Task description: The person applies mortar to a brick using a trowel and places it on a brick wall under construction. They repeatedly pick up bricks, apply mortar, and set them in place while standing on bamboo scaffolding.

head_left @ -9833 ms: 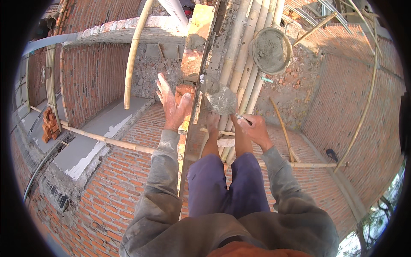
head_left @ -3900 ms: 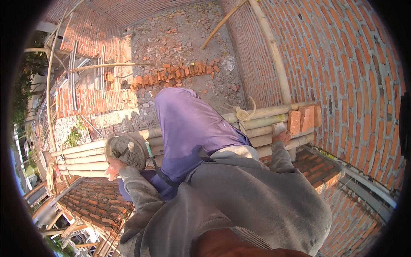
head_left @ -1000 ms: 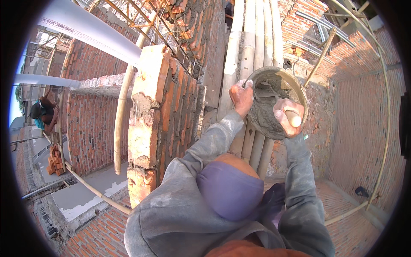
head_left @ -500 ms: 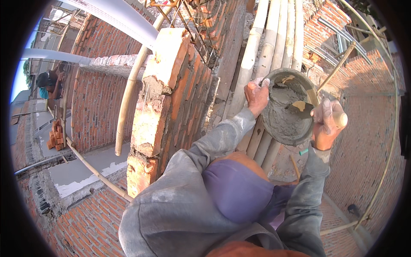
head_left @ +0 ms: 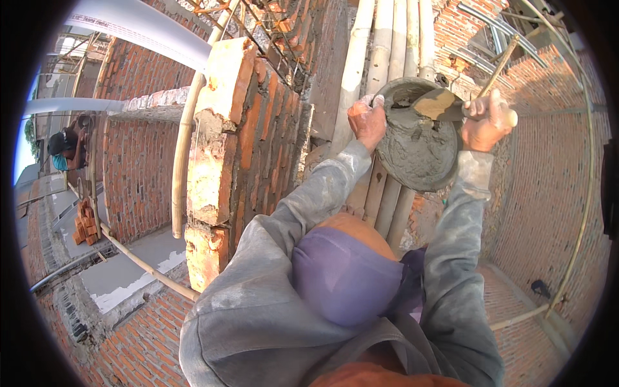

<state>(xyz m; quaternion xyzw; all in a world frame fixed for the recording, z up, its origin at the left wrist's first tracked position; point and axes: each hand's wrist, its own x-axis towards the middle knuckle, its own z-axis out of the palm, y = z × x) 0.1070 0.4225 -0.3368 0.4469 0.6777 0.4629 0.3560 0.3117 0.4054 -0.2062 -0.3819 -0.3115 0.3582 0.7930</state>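
Observation:
A round bucket [head_left: 401,92] of wet grey mortar [head_left: 419,151] rests on a row of bamboo poles [head_left: 380,55] in front of me. My left hand [head_left: 367,122] is closed over the bucket's left rim. In my right hand [head_left: 485,126], closed round its pale handle, is a trowel [head_left: 437,105]. The trowel's blade lies over the upper part of the mortar, its broad face catching the light. Grey smears mark both hands and sleeves.
Close by on the left rises the unfinished end of a brick wall [head_left: 213,171], with rusty rebar [head_left: 264,32] beyond it. A white pipe [head_left: 145,29] slants in above. Farther left, a person [head_left: 68,145] is near stacked bricks [head_left: 86,222]. A slanting bamboo pole [head_left: 500,68] stands right of the bucket.
Bucket and hands sit slightly higher and further left in view. The trowel has moved toward the bucket's far side, and more of its blade's face shows. Left hand still grips the rim.

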